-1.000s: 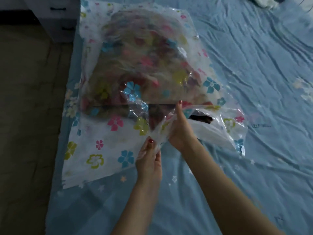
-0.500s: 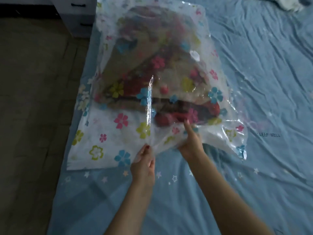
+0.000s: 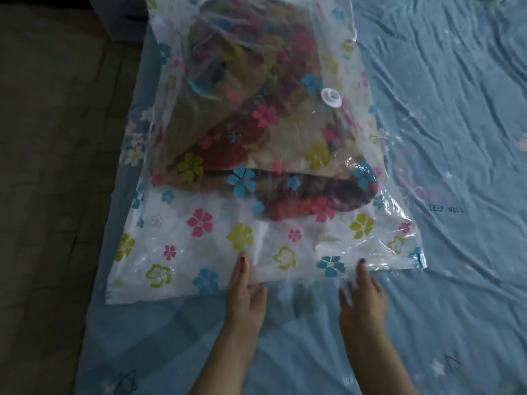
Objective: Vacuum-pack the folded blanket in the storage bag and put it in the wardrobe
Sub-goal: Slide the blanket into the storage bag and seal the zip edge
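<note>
The clear storage bag (image 3: pixel 199 246), printed with coloured flowers, lies flat on the bed with its mouth edge toward me. Inside it the folded blanket (image 3: pixel 242 124), brown and red, fills the far part, and a white round valve (image 3: pixel 331 97) sits on top. My left hand (image 3: pixel 245 295) pinches the near edge of the bag, thumb on top of the plastic. My right hand (image 3: pixel 360 297) is blurred, with its thumb touching the same edge further right and its fingers spread.
The bed carries a blue sheet (image 3: pixel 456 138) with stars and wrinkles, stretching right and toward me. The bed's left edge drops to dark floor (image 3: pixel 57 166). A pale drawer unit (image 3: pixel 125 18) stands at the top left.
The raised bag mouth has been lowered flat onto the sheet. My right hand has moved right along the near edge, away from my left hand. The view has shifted closer.
</note>
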